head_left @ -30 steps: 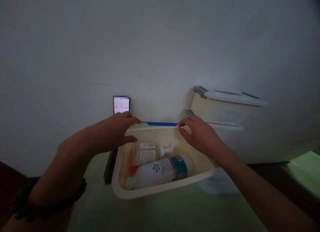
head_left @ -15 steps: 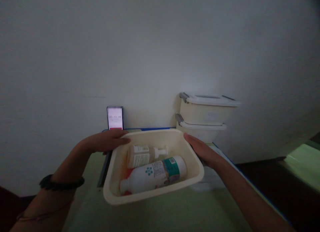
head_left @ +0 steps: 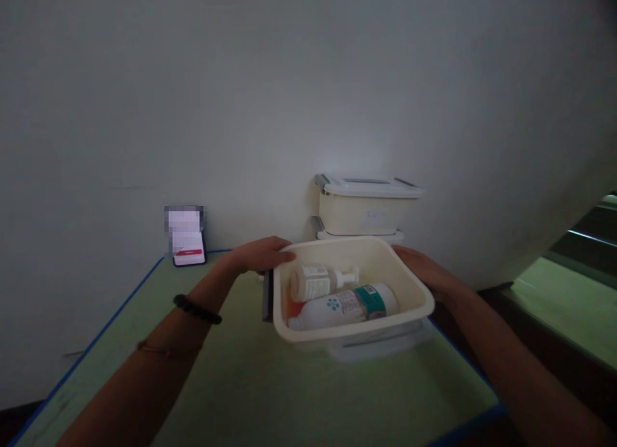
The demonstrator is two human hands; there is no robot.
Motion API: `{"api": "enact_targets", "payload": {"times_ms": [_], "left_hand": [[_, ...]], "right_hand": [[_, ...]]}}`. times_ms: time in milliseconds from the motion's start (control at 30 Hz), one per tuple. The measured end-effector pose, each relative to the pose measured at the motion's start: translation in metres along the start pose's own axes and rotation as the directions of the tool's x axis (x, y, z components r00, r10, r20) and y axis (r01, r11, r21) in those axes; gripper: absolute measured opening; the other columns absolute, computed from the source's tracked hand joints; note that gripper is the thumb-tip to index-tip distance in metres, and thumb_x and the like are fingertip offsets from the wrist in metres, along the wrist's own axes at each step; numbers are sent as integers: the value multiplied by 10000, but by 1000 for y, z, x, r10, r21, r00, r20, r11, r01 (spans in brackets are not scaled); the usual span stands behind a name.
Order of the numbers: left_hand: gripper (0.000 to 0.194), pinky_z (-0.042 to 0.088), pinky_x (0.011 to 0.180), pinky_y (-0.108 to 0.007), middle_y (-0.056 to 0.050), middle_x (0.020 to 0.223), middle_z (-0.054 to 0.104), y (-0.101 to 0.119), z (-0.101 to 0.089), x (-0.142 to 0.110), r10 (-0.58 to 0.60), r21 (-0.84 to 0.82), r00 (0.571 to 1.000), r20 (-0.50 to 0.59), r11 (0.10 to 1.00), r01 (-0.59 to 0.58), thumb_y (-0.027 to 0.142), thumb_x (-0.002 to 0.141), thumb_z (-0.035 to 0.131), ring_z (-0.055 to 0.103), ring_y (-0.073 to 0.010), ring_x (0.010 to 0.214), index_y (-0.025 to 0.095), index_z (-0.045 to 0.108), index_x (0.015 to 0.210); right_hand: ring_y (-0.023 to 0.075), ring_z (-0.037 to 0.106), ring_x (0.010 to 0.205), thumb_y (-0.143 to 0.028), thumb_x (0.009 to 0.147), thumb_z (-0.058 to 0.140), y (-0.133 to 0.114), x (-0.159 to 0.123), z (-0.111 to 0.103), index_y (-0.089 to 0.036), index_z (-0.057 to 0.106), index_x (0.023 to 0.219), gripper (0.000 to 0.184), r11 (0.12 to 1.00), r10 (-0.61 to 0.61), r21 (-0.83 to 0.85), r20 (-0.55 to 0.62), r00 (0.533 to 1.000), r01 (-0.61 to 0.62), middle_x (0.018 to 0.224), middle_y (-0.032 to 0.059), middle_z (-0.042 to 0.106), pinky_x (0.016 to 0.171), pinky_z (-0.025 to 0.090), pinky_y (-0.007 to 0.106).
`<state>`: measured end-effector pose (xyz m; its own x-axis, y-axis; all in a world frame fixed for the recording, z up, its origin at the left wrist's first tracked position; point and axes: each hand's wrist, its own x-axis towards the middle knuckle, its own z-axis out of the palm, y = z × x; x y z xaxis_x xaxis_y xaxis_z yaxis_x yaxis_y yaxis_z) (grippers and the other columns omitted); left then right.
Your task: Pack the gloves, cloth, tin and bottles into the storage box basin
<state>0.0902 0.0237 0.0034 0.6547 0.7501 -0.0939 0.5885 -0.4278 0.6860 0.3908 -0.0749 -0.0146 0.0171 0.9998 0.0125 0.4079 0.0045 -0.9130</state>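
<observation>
A cream plastic storage box (head_left: 405, 324) without its lid is held between my two hands, tilted so that its inside faces me. My left hand (head_left: 263, 254) grips the left rim, thumb over the edge. Around the right side, my right hand (head_left: 424, 270) has its fingers partly hidden behind the wall. Inside lie a clear pump bottle (head_left: 315, 283) and, in front of it, a white bottle (head_left: 332, 309) with a green label, both on their sides. Something orange-red (head_left: 295, 309) shows beneath them. A grey clip (head_left: 267, 297) hangs at the box's left side.
Two lidded boxes (head_left: 366, 214) stand stacked against the wall behind. To the left, a phone (head_left: 187, 241) leans near the table's back edge. A pale lid (head_left: 380, 347) lies under the held box on the green table (head_left: 231, 383) with blue-taped edges.
Both hands have carried the box to the right, closer in front of the stacked boxes and away from the phone. My view has also shifted, showing more of the table's left side.
</observation>
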Motion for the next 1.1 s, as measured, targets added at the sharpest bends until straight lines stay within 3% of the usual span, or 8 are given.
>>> {"api": "enact_targets", "payload": {"times_ms": [200, 367, 533, 700, 767, 867, 1000, 1100], "left_hand": [[465, 425, 694, -279, -45, 792, 607, -9, 21, 9, 59, -53, 981, -183, 996, -70, 528, 826, 316, 543, -183, 764, 148, 582, 789], [421, 422, 668, -273, -38, 780, 595, -11, 22, -8, 45, -117, 966, -254, 990, -77, 501, 813, 374, 536, -172, 734, 133, 575, 844], [391, 414, 603, -264, -21, 701, 572, -16, 24, -16, -12, -183, 950, -314, 982, -48, 482, 811, 370, 515, -160, 663, 137, 551, 775], [433, 432, 738, -294, -44, 806, 618, -19, 23, -21, 19, -144, 945, -327, 987, -69, 502, 846, 291, 535, -193, 795, 162, 532, 729], [460, 444, 736, -294, -52, 856, 628, -21, 19, -25, 23, -121, 957, -288, 991, -61, 519, 854, 262, 548, -197, 818, 166, 546, 778], [509, 468, 574, -272, -54, 762, 609, -24, 10, -34, -33, -94, 986, -165, 995, 17, 556, 846, 237, 566, -175, 669, 151, 542, 821], [472, 473, 489, -245, -32, 680, 581, -22, 2, -51, -65, -129, 998, 10, 989, 65, 561, 825, 321, 582, -157, 593, 140, 529, 871], [432, 499, 495, -253, -44, 761, 599, -17, 5, -59, -52, -252, 993, 105, 965, 77, 530, 823, 374, 609, -160, 621, 143, 491, 976]], "right_hand": [[213, 620, 897, -360, 758, 465, 18, 10, -3, -168, 649, 997, 357, 996, -23, -86, 14, 1000, 24, 1009, 66, 683, 819, 469, 344], [198, 596, 936, -361, 783, 421, 3, 7, 3, -160, 652, 960, 354, 984, -84, -158, 5, 996, 84, 1039, 66, 663, 867, 430, 315], [189, 611, 838, -375, 816, 329, -2, 12, 5, -158, 654, 861, 394, 902, -74, -427, -11, 997, 63, 890, 52, 687, 747, 462, 289], [231, 589, 721, -357, 755, 468, -16, 16, -2, -165, 612, 737, 240, 798, -83, -602, -168, 982, -36, 769, 104, 657, 668, 424, 335], [219, 575, 764, -338, 782, 453, -33, 11, 11, -172, 590, 787, 215, 734, -214, -679, -220, 952, 8, 842, 106, 642, 705, 412, 330], [175, 564, 759, -318, 842, 404, -58, -1, 56, -174, 578, 817, 227, 726, -336, -646, -36, 941, 235, 838, 67, 628, 696, 418, 286], [164, 532, 852, -258, 855, 432, -73, -5, 114, -167, 577, 822, 174, 689, -444, -574, 150, 884, 443, 851, 47, 606, 779, 391, 280], [157, 525, 818, -253, 867, 418, -71, -1, 126, -163, 570, 809, 185, 674, -453, -567, 188, 871, 473, 827, 43, 594, 743, 390, 273]]}}
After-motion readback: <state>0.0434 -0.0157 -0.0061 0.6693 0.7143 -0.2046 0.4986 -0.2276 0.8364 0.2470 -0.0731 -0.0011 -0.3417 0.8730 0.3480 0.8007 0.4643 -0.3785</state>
